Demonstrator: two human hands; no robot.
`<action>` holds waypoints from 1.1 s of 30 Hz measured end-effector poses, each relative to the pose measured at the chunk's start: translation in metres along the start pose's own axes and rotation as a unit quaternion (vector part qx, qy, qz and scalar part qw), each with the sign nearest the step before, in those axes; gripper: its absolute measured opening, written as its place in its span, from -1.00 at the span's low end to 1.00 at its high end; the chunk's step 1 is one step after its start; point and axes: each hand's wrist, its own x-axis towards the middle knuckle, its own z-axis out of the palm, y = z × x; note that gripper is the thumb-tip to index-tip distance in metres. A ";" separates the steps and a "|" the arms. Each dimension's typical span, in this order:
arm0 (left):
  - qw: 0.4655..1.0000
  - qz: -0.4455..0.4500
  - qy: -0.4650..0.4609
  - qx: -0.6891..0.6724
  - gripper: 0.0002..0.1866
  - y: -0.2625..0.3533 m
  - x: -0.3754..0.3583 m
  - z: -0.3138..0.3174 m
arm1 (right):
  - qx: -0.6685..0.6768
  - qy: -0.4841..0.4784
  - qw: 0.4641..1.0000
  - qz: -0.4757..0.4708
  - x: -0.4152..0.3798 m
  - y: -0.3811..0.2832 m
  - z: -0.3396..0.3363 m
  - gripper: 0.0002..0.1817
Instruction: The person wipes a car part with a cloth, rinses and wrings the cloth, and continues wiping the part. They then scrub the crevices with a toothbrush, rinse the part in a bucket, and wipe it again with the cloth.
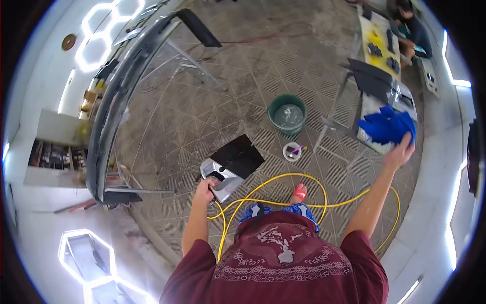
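My left hand (206, 188) is closed on the silver end of a black and silver panel (238, 157), held out over the tiled floor. Off to the right, my right hand (400, 151) grips the lower edge of a blue cloth (386, 125). The cloth lies bunched against a second dark and silver panel (374, 83), which rests on a metal stand (331, 124). Some fingers of my right hand are hidden by the cloth.
A green bucket (287, 114) and a small white tub (292, 151) stand on the floor. A yellow hose (281, 176) loops around my feet. A long bumper (109, 109) stands left. A person (417, 35) sits by a table (372, 35) at back right.
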 end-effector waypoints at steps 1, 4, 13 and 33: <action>1.000 0.002 -0.001 -0.026 -0.53 -0.001 -0.015 0.000 | 0.103 0.084 0.990 0.038 -0.026 -0.023 0.010 -0.54; 0.995 0.001 -0.035 -0.093 -0.50 -0.031 -0.036 -0.032 | 0.097 0.003 0.967 0.237 -0.077 0.001 0.021 -0.58; 0.964 0.073 -0.114 -0.230 -0.33 -0.070 -0.087 -0.102 | 0.223 -0.297 0.849 0.375 -0.215 -0.131 0.051 -0.61; 0.950 0.246 0.084 -0.171 -0.19 -0.027 -0.161 -0.174 | 0.125 -0.796 0.531 0.264 -0.349 -0.185 0.083 -0.51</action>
